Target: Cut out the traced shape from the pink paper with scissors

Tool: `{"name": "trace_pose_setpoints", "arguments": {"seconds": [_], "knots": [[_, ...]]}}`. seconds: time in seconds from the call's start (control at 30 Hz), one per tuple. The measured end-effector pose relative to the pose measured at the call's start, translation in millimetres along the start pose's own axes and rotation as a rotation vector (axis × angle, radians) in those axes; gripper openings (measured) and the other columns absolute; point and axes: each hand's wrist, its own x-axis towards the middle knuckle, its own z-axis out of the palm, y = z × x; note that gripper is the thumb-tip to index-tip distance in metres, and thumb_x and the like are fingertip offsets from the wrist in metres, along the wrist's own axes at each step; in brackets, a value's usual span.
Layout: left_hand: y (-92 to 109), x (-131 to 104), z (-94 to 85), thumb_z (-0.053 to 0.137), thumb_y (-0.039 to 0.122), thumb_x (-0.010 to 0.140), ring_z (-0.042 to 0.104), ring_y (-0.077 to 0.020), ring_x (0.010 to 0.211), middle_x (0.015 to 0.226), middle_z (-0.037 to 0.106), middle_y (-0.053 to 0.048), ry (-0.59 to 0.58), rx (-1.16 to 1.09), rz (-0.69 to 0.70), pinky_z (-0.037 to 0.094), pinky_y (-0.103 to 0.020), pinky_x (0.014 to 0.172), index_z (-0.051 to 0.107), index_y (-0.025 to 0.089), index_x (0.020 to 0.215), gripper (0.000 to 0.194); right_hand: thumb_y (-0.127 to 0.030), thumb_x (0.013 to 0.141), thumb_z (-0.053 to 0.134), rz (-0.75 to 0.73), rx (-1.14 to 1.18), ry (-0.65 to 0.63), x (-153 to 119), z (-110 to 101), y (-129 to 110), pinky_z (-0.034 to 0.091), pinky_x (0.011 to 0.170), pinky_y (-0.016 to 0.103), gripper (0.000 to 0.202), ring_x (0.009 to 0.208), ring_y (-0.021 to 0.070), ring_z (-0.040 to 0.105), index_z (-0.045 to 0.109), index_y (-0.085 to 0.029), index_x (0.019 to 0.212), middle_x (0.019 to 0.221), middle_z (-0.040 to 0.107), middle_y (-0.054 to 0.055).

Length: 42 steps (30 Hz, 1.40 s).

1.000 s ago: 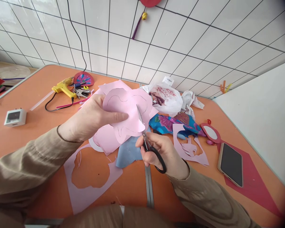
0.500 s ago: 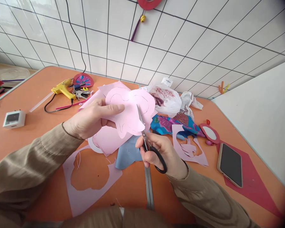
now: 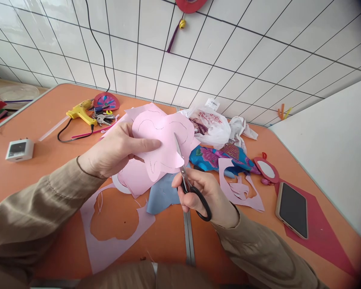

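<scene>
My left hand (image 3: 114, 148) pinches a pink paper cut-out (image 3: 165, 136) by its left side, thumb on top. Curved lines are drawn on the rounded lobes of this sheet. With my right hand (image 3: 204, 192) I grip scissors (image 3: 198, 198) by their black handles, fingers through the loops. The metal blades point up and away, one lying over the paper's face at its lower right edge. Under the cut-out lie more pink sheets (image 3: 138, 176) and a blue-grey fabric piece (image 3: 162, 194).
Left of my hands are a yellow glue gun (image 3: 82, 113), keys (image 3: 104, 118) and a white charger (image 3: 19, 150). A plastic bag (image 3: 212, 128), blue floral cloth (image 3: 210, 158), pink offcuts (image 3: 225, 172) and a phone (image 3: 293, 209) lie right. A pink scrap (image 3: 102, 257) lies in front.
My left hand has turned the cut-out slightly and its thumb sits a little farther right on it. The scissors stay nearly in the same place.
</scene>
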Motion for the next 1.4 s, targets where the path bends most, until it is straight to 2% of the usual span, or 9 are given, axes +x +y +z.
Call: {"name": "trace_pose_setpoints", "arguments": {"seconds": [0.27, 0.43, 0.87, 1.17, 1.4], "knots": [[-7.4, 0.2, -1.1, 0.083, 0.018, 0.074, 0.076, -0.0216, 0.077, 0.082, 0.080, -0.006, -0.038, -0.122, -0.059, 0.064, -0.029, 0.068, 0.080, 0.016, 0.084, 0.011, -0.060, 0.073, 0.080, -0.019, 0.018, 0.000, -0.7, -1.8, 2.0, 0.041, 0.047, 0.022, 0.051, 0.044, 0.0085, 0.053, 0.061, -0.016, 0.088, 0.059, 0.057, -0.004], [-10.3, 0.4, 1.6, 0.085, 0.017, 0.072, 0.074, -0.0189, 0.074, 0.082, 0.080, -0.006, -0.008, -0.183, -0.118, 0.063, -0.025, 0.067, 0.081, 0.015, 0.082, 0.011, -0.063, 0.073, 0.079, -0.039, 0.018, 0.010, -0.8, -2.0, 3.1, 0.041, 0.045, 0.022, 0.052, 0.042, 0.0083, 0.052, 0.061, -0.017, 0.088, 0.059, 0.056, -0.005], [-8.0, -0.7, 1.4, 0.084, 0.019, 0.071, 0.075, -0.0240, 0.076, 0.082, 0.080, -0.007, 0.025, -0.133, -0.109, 0.063, -0.032, 0.069, 0.079, 0.015, 0.082, 0.012, -0.065, 0.074, 0.076, -0.046, -0.018, 0.028, -1.5, -0.3, 1.1, 0.039, 0.044, 0.022, 0.053, 0.042, 0.0078, 0.049, 0.059, -0.017, 0.087, 0.057, 0.051, -0.006], [-7.6, 0.0, 0.2, 0.084, 0.020, 0.071, 0.074, -0.0254, 0.078, 0.083, 0.079, -0.008, 0.008, -0.094, -0.075, 0.062, -0.033, 0.067, 0.079, 0.016, 0.081, 0.013, -0.066, 0.075, 0.075, -0.111, -0.079, 0.044, 0.1, 1.6, 0.0, 0.036, 0.042, 0.021, 0.051, 0.043, 0.0075, 0.047, 0.060, -0.017, 0.084, 0.057, 0.049, -0.006], [-6.5, -0.5, 0.5, 0.084, 0.019, 0.070, 0.074, -0.0245, 0.077, 0.082, 0.079, -0.007, 0.007, -0.103, -0.090, 0.062, -0.031, 0.064, 0.079, 0.016, 0.080, 0.011, -0.067, 0.076, 0.074, -0.107, -0.091, 0.051, -0.4, 1.6, 0.4, 0.036, 0.043, 0.022, 0.052, 0.043, 0.0080, 0.047, 0.059, -0.017, 0.084, 0.057, 0.049, -0.006]]}}
